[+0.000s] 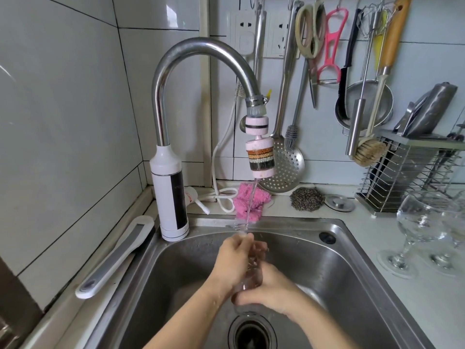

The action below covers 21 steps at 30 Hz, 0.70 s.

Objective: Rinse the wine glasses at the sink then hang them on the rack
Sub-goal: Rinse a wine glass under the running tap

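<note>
Wine glass (251,274) gripped in both hands over the sink (357,255), just above the drain (251,335) and directly under the water stream (249,207) from the tap filter (260,157). Left hand (235,259) curled round the upper part, where the stream lands. Right hand (270,289) wrapped round the lower part, fingers folded across the near end. Hands close together, 1 on each side of the glass. Clear and wet (too blurred by running water to tell bowl from foot). Forearms splashed with drops.

To the right, 2 more wine glasses (422,230) upright on the white counter (415,311), side by side, just beside the sink rim and well apart from the hands. Behind them, a wire knife rack (407,172) against the tiled wall.

Behind the sink, a pink cloth (251,201) over the back edge, then a steel scourer (307,199) and a metal sink plug (339,203) near each other on the counter. On wall hooks above: a slotted spoon (285,170), scissors (310,34), a pink peeler (332,44), a strainer (364,104) and a wooden-handled brush (370,152).
</note>
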{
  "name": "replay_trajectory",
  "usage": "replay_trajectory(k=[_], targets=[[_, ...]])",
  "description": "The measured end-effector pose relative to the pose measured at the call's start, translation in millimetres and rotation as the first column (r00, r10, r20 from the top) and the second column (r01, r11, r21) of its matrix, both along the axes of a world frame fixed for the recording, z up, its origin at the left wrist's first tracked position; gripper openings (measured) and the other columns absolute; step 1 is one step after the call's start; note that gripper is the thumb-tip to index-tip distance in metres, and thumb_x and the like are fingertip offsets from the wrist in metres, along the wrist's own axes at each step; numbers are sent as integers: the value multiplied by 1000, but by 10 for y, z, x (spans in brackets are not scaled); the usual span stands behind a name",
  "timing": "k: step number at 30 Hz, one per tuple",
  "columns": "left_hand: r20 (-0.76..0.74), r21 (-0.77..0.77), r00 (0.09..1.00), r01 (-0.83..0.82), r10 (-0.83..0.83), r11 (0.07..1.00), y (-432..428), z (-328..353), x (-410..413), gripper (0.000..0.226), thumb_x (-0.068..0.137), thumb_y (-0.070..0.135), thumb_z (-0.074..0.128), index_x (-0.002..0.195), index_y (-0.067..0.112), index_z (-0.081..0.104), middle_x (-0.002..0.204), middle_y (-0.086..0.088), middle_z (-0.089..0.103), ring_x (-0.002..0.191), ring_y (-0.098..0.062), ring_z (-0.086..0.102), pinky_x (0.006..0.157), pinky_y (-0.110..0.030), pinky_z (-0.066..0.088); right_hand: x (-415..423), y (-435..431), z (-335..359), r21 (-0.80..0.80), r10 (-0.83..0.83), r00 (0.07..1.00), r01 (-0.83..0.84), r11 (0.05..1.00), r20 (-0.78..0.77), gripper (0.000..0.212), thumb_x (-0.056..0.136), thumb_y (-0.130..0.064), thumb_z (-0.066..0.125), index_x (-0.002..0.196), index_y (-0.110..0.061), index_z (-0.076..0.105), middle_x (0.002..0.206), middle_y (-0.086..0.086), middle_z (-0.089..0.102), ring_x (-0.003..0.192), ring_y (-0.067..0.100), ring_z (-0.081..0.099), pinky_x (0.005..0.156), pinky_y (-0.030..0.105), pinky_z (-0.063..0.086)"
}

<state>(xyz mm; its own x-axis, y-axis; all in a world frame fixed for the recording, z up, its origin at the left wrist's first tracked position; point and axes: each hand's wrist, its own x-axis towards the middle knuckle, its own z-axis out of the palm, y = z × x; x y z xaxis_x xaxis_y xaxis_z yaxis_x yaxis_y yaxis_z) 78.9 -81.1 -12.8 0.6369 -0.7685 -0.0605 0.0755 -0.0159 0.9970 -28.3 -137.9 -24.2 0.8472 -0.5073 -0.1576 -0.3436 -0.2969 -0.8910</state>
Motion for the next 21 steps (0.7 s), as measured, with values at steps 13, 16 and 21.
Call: replay_trajectory(k=[13,16,21], targets=[[39,-64,999,-33,36,997,29,42,19,31,106,19,53,83,14,73,92,-8,80,87,-28,76,81,-36,61,46,-17,-37,-194,-167,970,200,960,177,55,52,-44,81,103,-38,61,87,-20,73,74,-2,68,66,13,48],[38,-54,999,-30,33,998,18,56,-14,27,106,19,52,91,10,72,94,-5,80,86,-26,75,82,-36,60,37,-10,-15,-202,-192,965,227,953,178,51,49,-45,80,97,-37,62,84,-21,73,73,-4,67,63,12,45],[-10,-25,987,161,-161,987,38,49,-53,22,103,27,59,100,7,66,80,-6,68,76,-17,63,75,-29,54,-8,-27,11,-203,-258,940,303,931,223,62,48,-45,80,105,-34,59,83,-25,72,73,-8,67,61,6,45]])
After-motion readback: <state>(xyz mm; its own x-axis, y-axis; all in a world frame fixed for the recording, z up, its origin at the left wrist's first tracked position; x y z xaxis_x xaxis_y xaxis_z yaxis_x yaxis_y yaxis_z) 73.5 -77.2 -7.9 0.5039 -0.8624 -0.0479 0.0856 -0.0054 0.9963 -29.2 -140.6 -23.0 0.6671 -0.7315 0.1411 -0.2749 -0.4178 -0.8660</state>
